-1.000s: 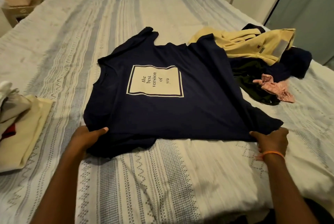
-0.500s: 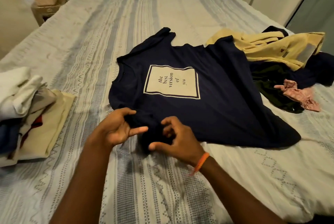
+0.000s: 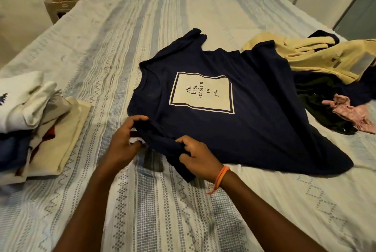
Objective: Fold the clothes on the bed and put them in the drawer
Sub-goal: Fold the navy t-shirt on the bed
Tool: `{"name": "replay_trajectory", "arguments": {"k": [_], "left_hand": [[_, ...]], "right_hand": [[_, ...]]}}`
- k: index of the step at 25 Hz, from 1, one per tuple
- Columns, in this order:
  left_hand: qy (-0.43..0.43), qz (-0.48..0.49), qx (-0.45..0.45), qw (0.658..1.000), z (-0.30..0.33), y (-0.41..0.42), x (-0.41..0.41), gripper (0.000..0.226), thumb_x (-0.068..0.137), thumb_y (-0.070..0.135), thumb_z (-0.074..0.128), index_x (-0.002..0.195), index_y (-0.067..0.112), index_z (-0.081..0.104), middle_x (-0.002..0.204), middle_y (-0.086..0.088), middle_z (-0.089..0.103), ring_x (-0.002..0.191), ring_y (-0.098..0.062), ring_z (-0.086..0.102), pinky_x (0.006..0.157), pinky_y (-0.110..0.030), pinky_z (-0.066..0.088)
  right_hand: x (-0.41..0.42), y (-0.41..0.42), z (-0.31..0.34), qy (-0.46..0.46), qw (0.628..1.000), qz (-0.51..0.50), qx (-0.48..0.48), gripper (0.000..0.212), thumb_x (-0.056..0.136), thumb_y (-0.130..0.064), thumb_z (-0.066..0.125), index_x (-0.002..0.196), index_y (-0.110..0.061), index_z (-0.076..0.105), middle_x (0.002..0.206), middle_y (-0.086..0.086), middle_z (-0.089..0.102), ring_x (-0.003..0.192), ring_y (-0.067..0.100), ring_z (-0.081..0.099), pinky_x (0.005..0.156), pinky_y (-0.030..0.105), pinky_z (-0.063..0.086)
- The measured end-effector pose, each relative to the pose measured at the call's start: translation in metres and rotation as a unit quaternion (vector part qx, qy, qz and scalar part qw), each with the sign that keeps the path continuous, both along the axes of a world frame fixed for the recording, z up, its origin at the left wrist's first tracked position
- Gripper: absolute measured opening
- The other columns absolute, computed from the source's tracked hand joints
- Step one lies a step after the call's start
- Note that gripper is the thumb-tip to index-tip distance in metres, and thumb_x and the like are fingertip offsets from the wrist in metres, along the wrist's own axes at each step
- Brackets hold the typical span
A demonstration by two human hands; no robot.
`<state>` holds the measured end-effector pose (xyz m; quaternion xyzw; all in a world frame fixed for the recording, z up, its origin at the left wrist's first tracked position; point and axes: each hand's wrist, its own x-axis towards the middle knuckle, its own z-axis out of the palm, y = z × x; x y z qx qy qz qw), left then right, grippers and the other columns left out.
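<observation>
Head view: a navy cotton T-shirt with a white printed panel [image 3: 234,125] lies spread at the centre of the striped bed [image 3: 162,211]. The left hand [image 3: 124,140] and right hand [image 3: 198,159] each pinch its near sleeve at 7 o'clock; a folded pile of pale clothes [image 3: 40,121] sits at 9 o'clock.

Both forearms are bare, no sleeves in view — the right wrist wears a thin orange band [image 3: 221,176] with a frayed thread end.
</observation>
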<state>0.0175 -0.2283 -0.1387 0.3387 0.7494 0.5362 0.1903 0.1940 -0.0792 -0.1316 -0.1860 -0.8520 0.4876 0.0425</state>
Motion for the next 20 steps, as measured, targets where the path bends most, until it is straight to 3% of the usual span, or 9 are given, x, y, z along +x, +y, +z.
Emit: {"name": "replay_trajectory", "arguments": {"k": [3,7,9,10,12,14,15,17,20], "left_hand": [[0.267,0.021,-0.047,0.962,-0.022,0.005,-0.012,0.064,0.065,-0.027,0.064,0.106,0.022,0.066,0.105,0.008,0.055,0.093,-0.016,0.057,0.069,-0.027,0.054],[0.406,0.049,-0.088,0.908,-0.015,-0.001,-0.039,0.019,0.073,0.005,0.075,0.089,0.015,0.074,0.106,-0.008,0.05,0.099,-0.03,0.047,0.082,-0.029,0.035],[0.364,-0.026,-0.1,0.926,0.005,-0.013,-0.051,0.02,0.074,0.033,0.064,0.08,0.018,0.074,0.099,-0.004,0.065,0.095,-0.021,0.058,0.078,-0.025,0.036],[0.276,-0.064,-0.125,0.951,0.017,-0.019,-0.054,0.027,0.072,0.043,0.06,0.075,0.021,0.074,0.085,0.002,0.07,0.084,-0.011,0.062,0.071,-0.022,0.04],[0.106,-0.064,-0.162,0.979,0.028,-0.014,-0.065,0.032,0.076,0.05,0.067,0.069,0.019,0.07,0.064,0.008,0.065,0.06,-0.004,0.057,0.059,-0.021,0.039],[0.101,0.007,-0.206,0.973,0.016,0.002,-0.075,0.031,0.088,0.039,0.068,0.071,0.015,0.061,0.065,0.003,0.059,0.062,-0.012,0.054,0.057,-0.027,0.035],[0.135,0.039,-0.242,0.96,0.006,0.01,-0.079,0.029,0.092,0.036,0.065,0.075,0.014,0.056,0.069,0.0,0.056,0.068,-0.017,0.053,0.059,-0.03,0.032],[0.167,0.083,-0.286,0.94,-0.014,0.017,-0.076,0.026,0.094,0.037,0.061,0.085,0.014,0.053,0.079,-0.002,0.054,0.077,-0.023,0.053,0.063,-0.032,0.034],[0.142,0.119,-0.247,0.951,-0.03,0.012,-0.066,0.026,0.093,0.037,0.062,0.087,0.012,0.057,0.076,0.0,0.056,0.072,-0.019,0.055,0.061,-0.033,0.039]], "right_hand": [[0.002,0.01,0.015,-0.083,0.992,0.091,0.003,0.049,0.077,-0.02,0.081,0.115,-0.014,0.051,0.113,-0.001,0.061,0.102,0.013,0.059,0.085,0.033,0.052],[0.001,0.044,0.056,-0.13,0.949,0.235,0.165,0.022,0.078,-0.019,0.079,0.086,-0.011,0.06,0.083,-0.001,0.059,0.076,0.01,0.054,0.072,0.032,0.045],[-0.01,0.076,0.079,-0.092,0.968,0.216,0.09,0.015,0.082,-0.016,0.075,0.082,-0.006,0.064,0.076,0.011,0.063,0.072,0.009,0.055,0.067,0.033,0.044],[-0.023,0.092,0.087,-0.062,0.983,0.167,0.04,0.014,0.084,-0.014,0.074,0.088,-0.002,0.067,0.079,0.015,0.065,0.073,0.013,0.056,0.065,0.033,0.045],[-0.057,0.122,0.08,-0.005,0.998,-0.024,-0.057,0.016,0.088,-0.016,0.07,0.097,-0.003,0.067,0.085,0.012,0.065,0.07,0.013,0.056,0.054,0.025,0.045],[-0.083,0.132,0.049,-0.023,0.961,-0.241,-0.131,0.022,0.093,-0.029,0.062,0.093,-0.007,0.061,0.089,0.014,0.064,0.059,0.015,0.053,0.043,0.022,0.043],[-0.087,0.126,0.029,-0.06,0.948,-0.288,-0.117,0.032,0.095,-0.037,0.057,0.088,-0.006,0.06,0.088,0.015,0.065,0.058,0.018,0.054,0.042,0.024,0.044],[-0.075,0.104,-0.004,-0.117,0.957,-0.263,-0.014,0.051,0.092,-0.051,0.055,0.071,-0.005,0.062,0.077,0.012,0.07,0.061,0.021,0.06,0.053,0.031,0.047],[-0.048,0.083,-0.016,-0.101,0.968,-0.225,0.048,0.059,0.075,-0.061,0.072,0.062,-0.005,0.063,0.061,0.005,0.065,0.058,0.013,0.059,0.058,0.026,0.042]]}}
